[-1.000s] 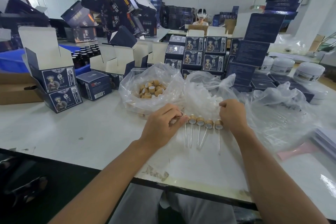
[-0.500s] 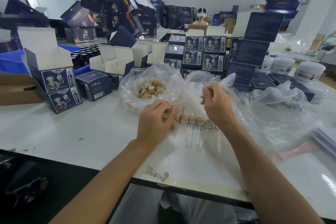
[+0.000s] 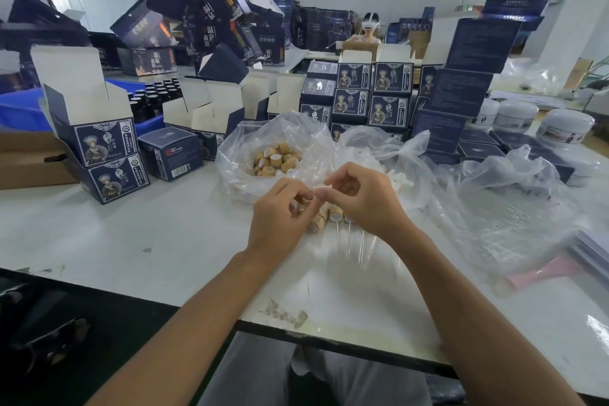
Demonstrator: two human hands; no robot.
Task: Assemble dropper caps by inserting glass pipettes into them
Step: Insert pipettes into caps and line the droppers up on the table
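A person's left hand (image 3: 280,211) and right hand (image 3: 364,198) meet above a white table (image 3: 131,241), fingertips pinched together on a small pale part, seemingly a dropper cap (image 3: 311,196), though which hand holds what is too small to tell. This looks like the joining step; next calls for steadily lining up a glass pipette with the cap's opening. Finished droppers (image 3: 336,216) lie just below the hands at 6 o'clock, and a clear bag of loose caps (image 3: 275,160) sits near at 11 o'clock.
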